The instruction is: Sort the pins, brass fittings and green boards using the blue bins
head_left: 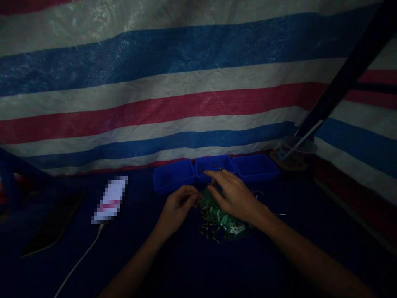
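Note:
My left hand (180, 205) is closed in a pinch at the left edge of a heap of small green pieces (223, 217). What its fingertips hold is too dark to make out. My right hand (234, 193) reaches over that heap with its index finger stretched to the middle blue tray (201, 176). Its thumb and index finger are apart, and nothing shows between them. A few small dark pieces (215, 165) lie in this tray. Several small metal parts with thin stems (212, 232) are scattered at the near side of the heap.
Blue trays stand left (173, 176) and right (256, 169) of the middle one. A clear plastic cup (299, 145) with a white stick is at the back right. A phone (110, 200) with a white cable (80, 258) and a dark flat device (54, 225) lie left. Striped sheeting (155, 99) hangs behind.

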{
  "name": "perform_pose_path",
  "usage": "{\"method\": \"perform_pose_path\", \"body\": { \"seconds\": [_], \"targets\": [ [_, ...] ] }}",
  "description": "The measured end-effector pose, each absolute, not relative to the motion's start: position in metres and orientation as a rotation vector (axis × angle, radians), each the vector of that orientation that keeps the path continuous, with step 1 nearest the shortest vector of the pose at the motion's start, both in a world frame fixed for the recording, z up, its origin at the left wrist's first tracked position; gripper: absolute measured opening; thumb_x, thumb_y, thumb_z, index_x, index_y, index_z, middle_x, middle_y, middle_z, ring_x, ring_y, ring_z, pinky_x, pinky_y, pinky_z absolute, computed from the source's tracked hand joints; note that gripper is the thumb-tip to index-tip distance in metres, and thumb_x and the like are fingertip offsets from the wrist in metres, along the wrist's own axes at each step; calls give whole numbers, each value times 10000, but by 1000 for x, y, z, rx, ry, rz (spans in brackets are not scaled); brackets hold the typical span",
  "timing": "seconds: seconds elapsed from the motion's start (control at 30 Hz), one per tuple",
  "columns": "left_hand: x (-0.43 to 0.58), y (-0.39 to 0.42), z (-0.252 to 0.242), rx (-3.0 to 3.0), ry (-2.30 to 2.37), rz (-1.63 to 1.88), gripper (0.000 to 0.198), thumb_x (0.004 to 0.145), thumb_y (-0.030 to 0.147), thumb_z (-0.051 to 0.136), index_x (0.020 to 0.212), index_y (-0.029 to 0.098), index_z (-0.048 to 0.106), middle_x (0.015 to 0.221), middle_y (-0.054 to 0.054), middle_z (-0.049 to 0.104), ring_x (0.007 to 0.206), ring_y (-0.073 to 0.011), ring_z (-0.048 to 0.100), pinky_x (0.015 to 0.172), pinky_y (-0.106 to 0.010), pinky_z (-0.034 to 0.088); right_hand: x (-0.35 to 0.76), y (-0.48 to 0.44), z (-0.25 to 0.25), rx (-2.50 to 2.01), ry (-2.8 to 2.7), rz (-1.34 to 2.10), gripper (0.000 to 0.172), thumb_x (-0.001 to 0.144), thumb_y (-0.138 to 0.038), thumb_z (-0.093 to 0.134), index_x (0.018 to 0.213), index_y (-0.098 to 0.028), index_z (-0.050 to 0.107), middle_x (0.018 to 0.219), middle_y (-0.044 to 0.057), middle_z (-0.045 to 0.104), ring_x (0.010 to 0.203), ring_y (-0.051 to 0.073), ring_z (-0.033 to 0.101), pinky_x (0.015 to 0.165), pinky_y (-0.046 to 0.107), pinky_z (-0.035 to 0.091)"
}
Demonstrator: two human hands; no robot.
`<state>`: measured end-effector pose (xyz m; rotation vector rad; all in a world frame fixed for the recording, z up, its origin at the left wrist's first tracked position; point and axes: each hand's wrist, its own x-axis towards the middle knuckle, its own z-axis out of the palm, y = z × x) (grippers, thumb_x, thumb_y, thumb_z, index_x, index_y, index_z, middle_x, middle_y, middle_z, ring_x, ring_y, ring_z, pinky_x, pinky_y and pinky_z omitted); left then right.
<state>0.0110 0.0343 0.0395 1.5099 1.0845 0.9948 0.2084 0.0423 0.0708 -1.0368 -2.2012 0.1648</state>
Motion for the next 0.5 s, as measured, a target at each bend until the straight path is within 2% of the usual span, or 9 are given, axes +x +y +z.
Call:
{"method": "perform_pose_path", "body": {
  "seconds": [0.07,0.2,0.4,0.5],
  "targets": [
    [14,40,48,1466,963,929,266,804,362,632,965,157,576,794,-24,659,730,-154,626,670,-273,506,203,38,66,-920,-2253,239,276,904,-212,456,1159,-169,551,947,77,637,891,194,576,852,379,452],
    [13,44,41,1312,839,925,448,777,372,683,1118,191,457,723,16,639,653,-120,595,661,-248,466,197,36,58,-854,-2258,396,137,883,-183,494,984,-182,588,865,41,621,839,166,552,781,322,454],
    [2,35,23,1232,875,924,341,805,382,661,980,188,442,660,41,600,622,-97,569,627,-213,431,193,39,47,-809,-2318,557,63,880,-153,513,873,-195,559,826,9,617,828,138,560,797,288,448],
    [5,33,22,1230,907,911,307,824,416,623,929,176,462,669,20,611,626,-104,569,622,-219,433,191,46,42,-833,-2402,421,87,898,-166,481,845,-181,548,785,20,604,779,144,550,769,303,451]
  ]
}}
